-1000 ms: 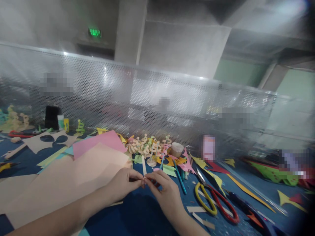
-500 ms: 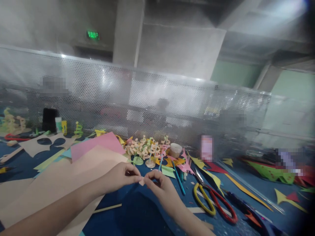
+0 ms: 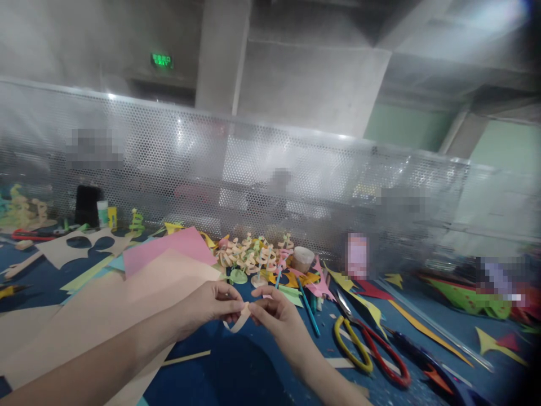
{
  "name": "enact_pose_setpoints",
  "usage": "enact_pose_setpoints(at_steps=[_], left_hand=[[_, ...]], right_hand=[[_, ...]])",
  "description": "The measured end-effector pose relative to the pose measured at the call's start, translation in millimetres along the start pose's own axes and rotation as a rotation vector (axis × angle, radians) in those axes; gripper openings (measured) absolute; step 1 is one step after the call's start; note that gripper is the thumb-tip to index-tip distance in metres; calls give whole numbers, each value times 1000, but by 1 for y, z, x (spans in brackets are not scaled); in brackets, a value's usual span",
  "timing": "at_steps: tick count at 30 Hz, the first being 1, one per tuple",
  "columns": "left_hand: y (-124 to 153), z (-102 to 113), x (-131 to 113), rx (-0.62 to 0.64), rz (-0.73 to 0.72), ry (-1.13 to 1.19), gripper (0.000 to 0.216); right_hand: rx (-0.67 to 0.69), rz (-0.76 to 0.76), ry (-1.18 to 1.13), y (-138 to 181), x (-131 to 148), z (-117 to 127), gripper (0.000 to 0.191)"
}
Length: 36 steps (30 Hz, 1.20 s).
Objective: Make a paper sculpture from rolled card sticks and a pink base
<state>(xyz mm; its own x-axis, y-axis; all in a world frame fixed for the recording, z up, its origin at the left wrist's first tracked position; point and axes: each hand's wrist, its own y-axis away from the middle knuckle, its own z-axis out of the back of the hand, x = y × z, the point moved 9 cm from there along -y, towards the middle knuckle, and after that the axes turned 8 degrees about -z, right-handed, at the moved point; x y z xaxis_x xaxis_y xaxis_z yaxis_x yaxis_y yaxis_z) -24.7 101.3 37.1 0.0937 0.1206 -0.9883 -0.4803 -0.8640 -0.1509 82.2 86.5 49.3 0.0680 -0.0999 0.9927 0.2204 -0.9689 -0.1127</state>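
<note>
Both my hands meet above the blue table (image 3: 253,366), pinching a thin beige paper strip (image 3: 239,322) that curls down in a loop between them. My left hand (image 3: 211,307) grips one end with thumb and fingers closed. My right hand (image 3: 276,316) pinches the other end. Just beyond them stands a cluster of small curled paper figures on sticks (image 3: 253,256).
Large peach and pink paper sheets (image 3: 139,282) lie at left. Yellow and red scissors (image 3: 367,347) lie at right among coloured scraps. A teal stick (image 3: 308,307) and a tape roll (image 3: 303,258) sit behind my hands. A perforated metal screen (image 3: 253,175) bounds the table's far side.
The strip between my fingers has bent into a hanging loop. My hands stayed close together, shifting slightly.
</note>
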Motion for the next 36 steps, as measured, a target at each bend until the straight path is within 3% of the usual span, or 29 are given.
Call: enact_pose_setpoints(at_steps=[8,13,17,20,27,36], left_hand=[[0,6,8,-66,33,10,24],[1,6,3,-77,5,26,22],[3,7,0,-132,7,89,23],[4,2,-1,-134,22,104,23],[5,-6,-11,-110,-65,51,18],[7,-8,-14,-125,-76,66,16]], right_hand=[[-32,52,90,1,-1,2,27],[-18,176,350,11,15,-7,10],[-11,332,625,23,30,-19,30],[-75,374,701,27,34,-18,23],[-138,331,512,22,32,-8,5],[-115,149,181,12,15,-1,21]])
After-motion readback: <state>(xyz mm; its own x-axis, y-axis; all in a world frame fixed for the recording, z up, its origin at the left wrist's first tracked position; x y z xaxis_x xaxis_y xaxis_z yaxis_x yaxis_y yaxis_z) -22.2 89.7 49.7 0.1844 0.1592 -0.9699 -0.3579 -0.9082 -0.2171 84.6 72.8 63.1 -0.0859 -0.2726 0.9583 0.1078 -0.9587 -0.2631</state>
